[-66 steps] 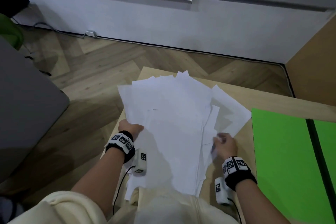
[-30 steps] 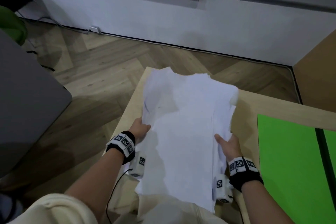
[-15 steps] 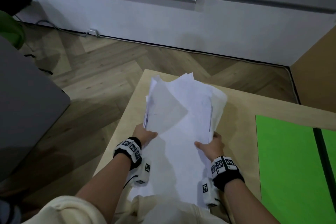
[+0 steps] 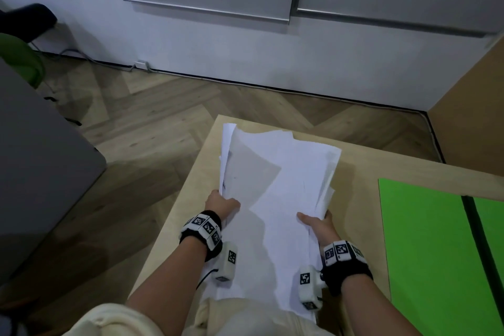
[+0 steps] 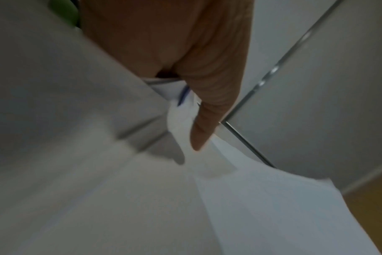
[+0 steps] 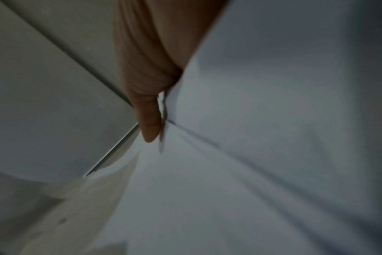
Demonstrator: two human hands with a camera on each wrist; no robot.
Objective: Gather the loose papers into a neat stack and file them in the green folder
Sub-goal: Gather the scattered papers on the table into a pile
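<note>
Currently squaring | left hand and right hand grip papers by side edges to align them | green folder open at 3 o'clock on bench.

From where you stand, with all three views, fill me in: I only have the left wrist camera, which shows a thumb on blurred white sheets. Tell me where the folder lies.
Observer: The green folder lies open and flat on the table, to the right of the papers.
Operator: Report the other hand.
Observer: The right hand grips the papers' right edge, thumb on top; the left hand grips the left edge.
Operator: Say whether the stack is square.
Observer: Not yet. The far edges fan out unevenly, and the near end hangs over the table edge toward the person's lap.
</note>
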